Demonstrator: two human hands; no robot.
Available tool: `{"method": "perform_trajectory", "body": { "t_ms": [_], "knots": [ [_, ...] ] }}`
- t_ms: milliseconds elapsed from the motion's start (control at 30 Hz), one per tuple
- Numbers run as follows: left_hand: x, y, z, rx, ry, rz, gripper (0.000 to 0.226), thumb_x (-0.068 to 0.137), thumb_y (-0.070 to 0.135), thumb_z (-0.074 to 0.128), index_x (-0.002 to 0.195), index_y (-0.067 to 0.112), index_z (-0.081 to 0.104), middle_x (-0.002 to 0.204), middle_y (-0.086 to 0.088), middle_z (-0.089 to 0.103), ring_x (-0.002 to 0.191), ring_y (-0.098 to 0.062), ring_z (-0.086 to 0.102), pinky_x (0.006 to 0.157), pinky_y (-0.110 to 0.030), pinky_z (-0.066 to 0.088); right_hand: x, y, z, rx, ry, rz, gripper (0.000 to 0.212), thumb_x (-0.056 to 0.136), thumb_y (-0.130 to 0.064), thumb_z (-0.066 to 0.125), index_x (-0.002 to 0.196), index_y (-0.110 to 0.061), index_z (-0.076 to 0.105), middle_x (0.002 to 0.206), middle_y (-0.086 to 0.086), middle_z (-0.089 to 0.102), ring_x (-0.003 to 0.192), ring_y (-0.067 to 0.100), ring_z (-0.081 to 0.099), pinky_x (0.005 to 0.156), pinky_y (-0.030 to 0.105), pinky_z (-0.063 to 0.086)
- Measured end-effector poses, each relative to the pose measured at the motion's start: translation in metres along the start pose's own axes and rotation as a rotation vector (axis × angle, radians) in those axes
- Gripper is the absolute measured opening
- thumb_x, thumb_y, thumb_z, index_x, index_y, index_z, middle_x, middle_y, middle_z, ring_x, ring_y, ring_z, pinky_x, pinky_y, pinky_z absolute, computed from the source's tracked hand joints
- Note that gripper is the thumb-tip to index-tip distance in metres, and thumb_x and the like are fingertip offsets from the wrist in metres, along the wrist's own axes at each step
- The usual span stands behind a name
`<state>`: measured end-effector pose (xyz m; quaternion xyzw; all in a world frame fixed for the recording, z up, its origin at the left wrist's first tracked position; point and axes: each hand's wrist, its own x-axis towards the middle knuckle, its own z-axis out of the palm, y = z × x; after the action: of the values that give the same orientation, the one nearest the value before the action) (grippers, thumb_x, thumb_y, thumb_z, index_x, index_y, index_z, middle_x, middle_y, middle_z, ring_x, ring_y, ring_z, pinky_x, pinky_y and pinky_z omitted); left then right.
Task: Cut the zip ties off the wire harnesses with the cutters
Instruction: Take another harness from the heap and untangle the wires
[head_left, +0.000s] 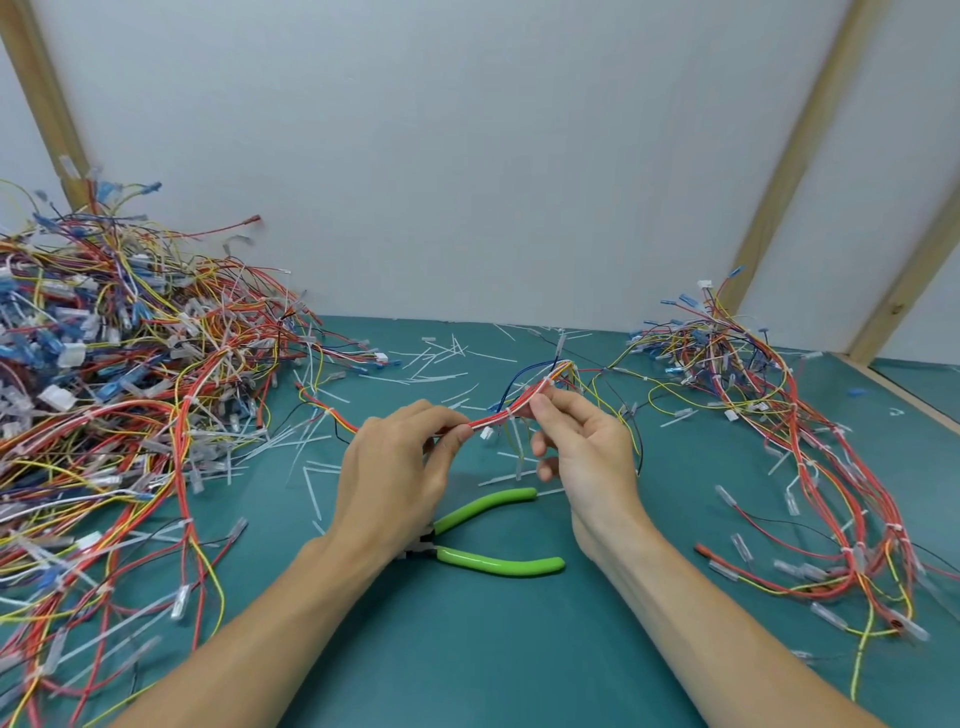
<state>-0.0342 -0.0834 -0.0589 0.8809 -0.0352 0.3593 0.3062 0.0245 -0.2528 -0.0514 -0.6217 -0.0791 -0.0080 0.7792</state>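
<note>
Work surface: a teal-green mat (467, 649) covering the table, bounded at the far side by a plain pale grey wall panel (467, 156) with slanted light wooden battens (795, 156) at left and right. A wooden edge strip runs along the far right of the mat.

Left side: a large tangled heap of red, yellow, blue and white wire harnesses (114, 374), with clear and blue terminal sleeves, spreading from the far left corner to the near left edge. Right side: a smaller pile of similar multicoloured harnesses (779, 415), trailing toward the near right. Between them, at the far middle of the mat, lie scattered cut white plastic zip-tie pieces (441, 364).

Green-handled cutters (493, 540) lie flat on the mat near the middle, handles spread and pointing right, the head partly hidden under the left wrist. Neither hand touches them.

Hands: both are raised above the mat, just beyond the cutters. The left hand (400, 467) pinches a red-and-white wire bundle (511, 408) between thumb and fingertips, back of hand toward the camera. The right hand (582, 452), palm turned leftward, pinches the same bundle just right of the left, at a white zip tie (545, 384); its lower fingers curl loosely. The bundle runs from the left heap, across both hands, toward the far right.
</note>
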Motion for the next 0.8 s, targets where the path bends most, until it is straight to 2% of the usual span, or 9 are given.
{"method": "perform_trajectory", "body": {
  "t_ms": [133,200,333,400,500,567,667,733,800],
  "knots": [
    [0.0,-0.002,0.0,-0.072,0.056,-0.04,0.007,0.095,0.027,0.066,0.09,0.029,0.07,0.073,0.015,0.066,0.068,-0.01,0.062,0.065,-0.038,0.05,-0.004,0.004,0.003,-0.142,-0.065,-0.078,0.015,0.099,-0.01,0.065,0.094,-0.016,0.078,0.078,0.008,0.073,0.052,0.005,0.047,0.046,0.019,0.036],
    [0.0,-0.003,0.0,-0.08,0.085,-0.073,0.006,0.095,0.027,0.067,0.092,0.03,0.069,0.071,0.016,0.066,0.068,-0.009,0.063,0.062,-0.035,0.048,-0.006,0.004,0.004,-0.19,-0.079,-0.138,0.016,0.099,-0.008,0.066,0.089,-0.014,0.078,0.072,0.001,0.073,0.047,0.001,0.047,0.048,0.013,0.036],
    [0.001,-0.006,0.001,-0.105,0.125,-0.15,0.007,0.096,0.025,0.065,0.095,0.032,0.068,0.07,0.015,0.066,0.069,-0.014,0.064,0.062,-0.037,0.05,-0.004,-0.001,0.002,-0.077,-0.072,-0.031,0.024,0.1,-0.014,0.061,0.083,-0.016,0.078,0.068,0.009,0.074,0.035,0.01,0.032,0.037,0.017,0.026],
    [0.001,-0.008,0.002,-0.154,0.136,-0.204,0.009,0.097,0.025,0.065,0.092,0.032,0.068,0.068,0.013,0.065,0.069,-0.014,0.063,0.062,-0.038,0.049,-0.003,-0.004,-0.001,-0.022,-0.107,0.035,0.021,0.101,-0.016,0.06,0.089,-0.015,0.077,0.078,0.009,0.078,0.036,0.01,0.037,0.037,0.018,0.026],
    [0.002,-0.008,0.004,-0.217,0.131,-0.25,0.012,0.097,0.026,0.064,0.088,0.033,0.068,0.068,0.014,0.065,0.069,-0.01,0.062,0.06,-0.031,0.042,-0.003,-0.003,0.0,0.009,-0.135,0.086,0.013,0.099,-0.012,0.061,0.099,-0.013,0.073,0.09,0.007,0.08,0.04,0.01,0.044,0.039,0.019,0.03],
    [0.002,-0.008,0.004,-0.254,0.122,-0.264,0.014,0.097,0.026,0.064,0.086,0.035,0.067,0.068,0.014,0.065,0.07,-0.009,0.063,0.06,-0.03,0.042,-0.006,-0.001,0.002,-0.052,-0.046,0.008,0.012,0.098,-0.008,0.062,0.096,-0.013,0.073,0.085,0.003,0.079,0.046,0.011,0.048,0.042,0.02,0.036],
    [0.001,-0.008,0.005,-0.273,0.131,-0.271,0.014,0.097,0.027,0.065,0.086,0.034,0.068,0.07,0.015,0.068,0.072,-0.008,0.064,0.063,-0.032,0.046,-0.01,-0.001,0.0,-0.272,0.144,-0.332,0.013,0.096,-0.011,0.068,0.085,-0.018,0.069,0.073,-0.009,0.07,0.061,0.008,0.057,0.058,0.019,0.046],
    [0.001,-0.009,0.005,-0.289,0.13,-0.274,0.012,0.097,0.027,0.065,0.087,0.034,0.069,0.072,0.016,0.07,0.072,-0.007,0.066,0.068,-0.036,0.052,-0.016,-0.001,0.002,-0.293,0.072,-0.453,0.016,0.096,-0.02,0.066,0.08,-0.02,0.069,0.067,-0.01,0.066,0.059,0.007,0.057,0.058,0.019,0.046],
    [0.0,-0.008,0.006,-0.304,0.117,-0.27,0.013,0.097,0.025,0.064,0.088,0.033,0.069,0.075,0.015,0.072,0.067,-0.008,0.066,0.07,-0.039,0.055,-0.024,0.003,0.009,-0.32,-0.064,-0.411,0.018,0.095,-0.025,0.063,0.081,-0.021,0.072,0.066,-0.007,0.069,0.056,0.006,0.06,0.057,0.022,0.047]
  ]
}}
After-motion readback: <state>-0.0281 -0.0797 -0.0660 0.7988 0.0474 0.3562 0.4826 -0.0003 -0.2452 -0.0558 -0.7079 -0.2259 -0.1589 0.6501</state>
